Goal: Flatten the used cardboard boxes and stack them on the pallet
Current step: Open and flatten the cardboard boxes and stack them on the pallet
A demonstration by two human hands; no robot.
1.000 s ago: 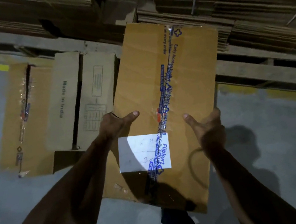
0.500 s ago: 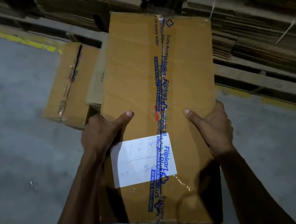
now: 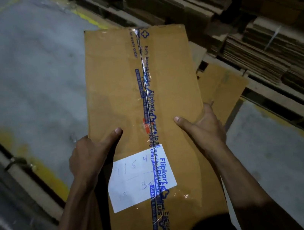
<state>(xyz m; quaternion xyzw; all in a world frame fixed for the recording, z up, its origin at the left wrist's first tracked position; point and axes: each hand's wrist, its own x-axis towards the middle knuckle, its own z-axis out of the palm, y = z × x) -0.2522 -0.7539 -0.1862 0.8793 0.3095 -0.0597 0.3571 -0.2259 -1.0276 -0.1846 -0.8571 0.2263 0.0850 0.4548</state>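
Note:
I hold a long brown cardboard box [image 3: 171, 92] out in front of me, above the floor. Blue printed tape runs down its middle and a white label is stuck near my end. My left hand [image 3: 91, 154] grips its left edge with the thumb lying on top. My right hand [image 3: 203, 128] grips the right edge the same way, thumb on top; the fingers of both hands are hidden under the box. Another cardboard box [image 3: 222, 87] lies on the floor behind it, at the right, partly hidden.
Stacks of flattened cardboard [image 3: 268, 50] on wooden pallets [image 3: 284, 100] fill the top and right. Grey concrete floor [image 3: 27, 75] with worn yellow lines spreads to the left. A dark rack or pallet edge [image 3: 5, 197] runs along the lower left.
The view has swung left while I carry the box. The boxes on the floor went from the left of the held box to behind it at the right. My grip is unchanged.

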